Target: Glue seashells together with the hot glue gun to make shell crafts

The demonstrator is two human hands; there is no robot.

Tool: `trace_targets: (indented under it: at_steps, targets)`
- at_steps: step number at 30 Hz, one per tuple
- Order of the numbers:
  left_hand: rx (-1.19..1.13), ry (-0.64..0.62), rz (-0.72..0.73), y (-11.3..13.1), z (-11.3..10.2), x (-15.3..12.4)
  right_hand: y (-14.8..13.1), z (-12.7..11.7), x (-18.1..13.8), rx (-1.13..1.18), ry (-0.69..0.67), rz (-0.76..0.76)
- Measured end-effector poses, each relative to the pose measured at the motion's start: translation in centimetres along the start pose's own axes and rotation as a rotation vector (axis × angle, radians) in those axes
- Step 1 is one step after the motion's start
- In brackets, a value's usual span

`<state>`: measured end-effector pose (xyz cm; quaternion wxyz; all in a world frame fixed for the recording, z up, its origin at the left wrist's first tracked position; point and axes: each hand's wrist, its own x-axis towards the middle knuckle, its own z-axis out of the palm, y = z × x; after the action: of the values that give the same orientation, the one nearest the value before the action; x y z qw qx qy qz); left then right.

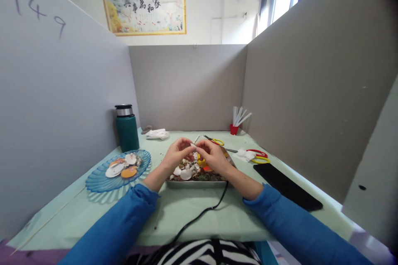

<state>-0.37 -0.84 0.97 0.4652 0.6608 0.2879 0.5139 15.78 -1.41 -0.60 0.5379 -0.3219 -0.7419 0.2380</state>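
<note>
My left hand (pixel 181 150) and my right hand (pixel 211 155) meet above a metal tray (pixel 195 184). Between their pinched fingertips is a small white piece (pixel 193 145), too small to tell whether it is a shell. The tray holds many small seashells (pixel 185 174), some white and some brownish. A yellow tool (pixel 200 160), perhaps a glue gun, lies partly hidden behind my right hand. Just beyond my fingers shows a thin white stick (pixel 197 138). From the tray's front edge a black cord (pixel 202 213) runs toward my lap.
At left stand a blue glass plate (pixel 96 180) of shells and a green bottle (pixel 127 132). Scissors (pixel 259 156), white tissue (pixel 244 155) and a black phone-like slab (pixel 286 186) lie right. A red cup (pixel 234 130) of white sticks stands behind. Grey partitions (pixel 189 87) enclose the table.
</note>
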Motion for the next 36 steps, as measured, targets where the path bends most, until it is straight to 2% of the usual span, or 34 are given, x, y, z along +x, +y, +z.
trace_targets:
  at_steps: [8, 15, 25, 36]
  targets:
    - [0.001, 0.015, -0.007, 0.17, -0.2, -0.08, 0.59, 0.04, 0.2, 0.036, 0.064, -0.021]
    - [-0.013, 0.013, -0.008, 0.09, -0.16, -0.08, 0.45, -0.19, 0.27, -0.033, 0.11, -0.07]
    - [0.048, 0.009, 0.071, -0.13, -0.07, 0.15, 0.51, -0.16, 0.29, -0.043, 0.119, -0.058]
    - [0.08, -0.035, 0.059, -0.44, -0.14, 0.23, 0.44, -0.22, 0.15, -0.149, 0.117, -0.127]
